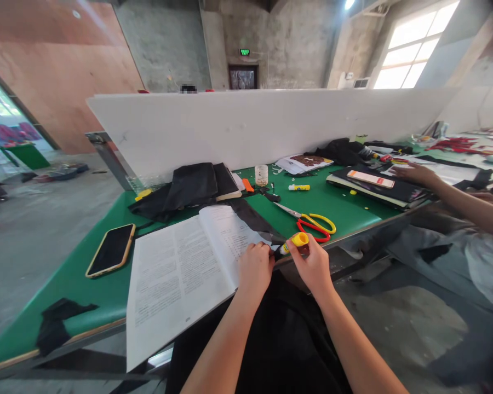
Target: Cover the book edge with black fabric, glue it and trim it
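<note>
My right hand (pixel 314 265) is closed around a yellow-and-white glue stick (pixel 299 239), held tilted above the table's front edge. Its lower end meets a small black cloth piece (pixel 276 253) pinched in the fingertips of my left hand (pixel 256 269). The left wrist and hand rest over the right page of an open booklet (pixel 181 273), which overhangs the table edge. Just beyond my right hand lie scissors (pixel 312 224) with one red and one yellow handle, blades partly open. A black fabric strip (pixel 257 219) runs beside the booklet.
A phone (pixel 112 249) lies left on the green table (pixel 102 306). Farther back are folded black cloth (pixel 193 186), a clear cup (pixel 261 175) and another glue stick (pixel 299 187). A white partition (pixel 246 128) stands behind. At right, a co-worker's arm (pixel 456 191) reaches over black books (pixel 370 186).
</note>
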Demonstrator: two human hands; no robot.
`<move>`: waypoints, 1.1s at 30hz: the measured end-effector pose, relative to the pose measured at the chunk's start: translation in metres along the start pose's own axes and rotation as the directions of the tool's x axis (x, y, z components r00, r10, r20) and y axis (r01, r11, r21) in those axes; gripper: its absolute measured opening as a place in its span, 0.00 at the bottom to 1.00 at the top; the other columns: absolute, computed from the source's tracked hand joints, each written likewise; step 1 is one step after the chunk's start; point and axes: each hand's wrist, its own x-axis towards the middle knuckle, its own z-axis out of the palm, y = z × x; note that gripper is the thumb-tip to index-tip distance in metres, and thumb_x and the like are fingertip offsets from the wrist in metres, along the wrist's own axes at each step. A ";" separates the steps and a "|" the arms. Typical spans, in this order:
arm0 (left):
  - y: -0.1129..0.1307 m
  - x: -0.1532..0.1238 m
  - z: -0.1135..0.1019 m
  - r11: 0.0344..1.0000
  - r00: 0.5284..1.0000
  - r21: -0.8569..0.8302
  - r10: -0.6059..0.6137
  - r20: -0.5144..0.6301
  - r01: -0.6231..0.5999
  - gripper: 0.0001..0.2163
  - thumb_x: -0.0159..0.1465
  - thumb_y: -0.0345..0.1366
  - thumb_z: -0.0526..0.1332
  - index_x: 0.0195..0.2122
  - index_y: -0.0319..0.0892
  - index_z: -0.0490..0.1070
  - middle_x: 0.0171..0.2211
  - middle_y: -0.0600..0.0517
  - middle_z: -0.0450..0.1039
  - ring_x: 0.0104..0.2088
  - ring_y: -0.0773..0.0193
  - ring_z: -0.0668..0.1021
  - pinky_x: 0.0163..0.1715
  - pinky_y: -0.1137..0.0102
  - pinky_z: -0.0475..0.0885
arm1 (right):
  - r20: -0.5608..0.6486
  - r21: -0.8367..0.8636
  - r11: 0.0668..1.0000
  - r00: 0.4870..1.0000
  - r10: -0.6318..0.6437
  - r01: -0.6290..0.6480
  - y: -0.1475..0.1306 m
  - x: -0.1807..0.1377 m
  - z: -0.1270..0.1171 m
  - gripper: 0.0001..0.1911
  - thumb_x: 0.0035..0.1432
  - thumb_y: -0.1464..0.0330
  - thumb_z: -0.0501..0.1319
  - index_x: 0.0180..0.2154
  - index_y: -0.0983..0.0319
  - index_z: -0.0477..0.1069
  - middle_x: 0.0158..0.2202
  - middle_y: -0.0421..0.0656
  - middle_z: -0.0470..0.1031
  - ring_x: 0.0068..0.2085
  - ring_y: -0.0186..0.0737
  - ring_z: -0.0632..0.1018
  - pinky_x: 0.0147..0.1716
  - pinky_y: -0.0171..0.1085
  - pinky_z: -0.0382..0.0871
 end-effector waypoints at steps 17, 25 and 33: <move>0.007 -0.026 0.005 0.990 0.991 0.059 0.132 -0.001 -0.131 0.13 0.66 0.32 0.49 0.41 0.43 0.73 0.41 0.48 0.75 0.44 0.56 0.71 0.34 0.66 0.72 | 0.218 -0.220 0.920 0.936 -0.278 0.324 -0.002 0.006 0.017 0.09 0.62 0.63 0.52 0.39 0.60 0.65 0.34 0.44 0.73 0.30 0.38 0.75 0.30 0.35 0.66; 0.009 -0.031 0.008 0.991 0.993 0.079 0.108 0.052 -0.112 0.16 0.63 0.32 0.55 0.52 0.40 0.68 0.55 0.49 0.68 0.51 0.54 0.69 0.42 0.63 0.73 | 0.122 -0.306 0.900 0.950 -0.287 0.311 0.007 0.019 0.022 0.11 0.60 0.62 0.52 0.28 0.59 0.59 0.24 0.42 0.69 0.24 0.39 0.72 0.25 0.35 0.62; 0.008 -0.030 0.005 0.985 0.989 0.112 0.124 0.081 -0.132 0.16 0.65 0.29 0.51 0.53 0.37 0.67 0.56 0.49 0.68 0.51 0.55 0.70 0.43 0.63 0.74 | 0.017 -0.318 0.911 0.962 -0.273 0.264 0.013 0.023 0.027 0.12 0.59 0.60 0.53 0.26 0.59 0.57 0.22 0.41 0.67 0.24 0.38 0.71 0.25 0.35 0.60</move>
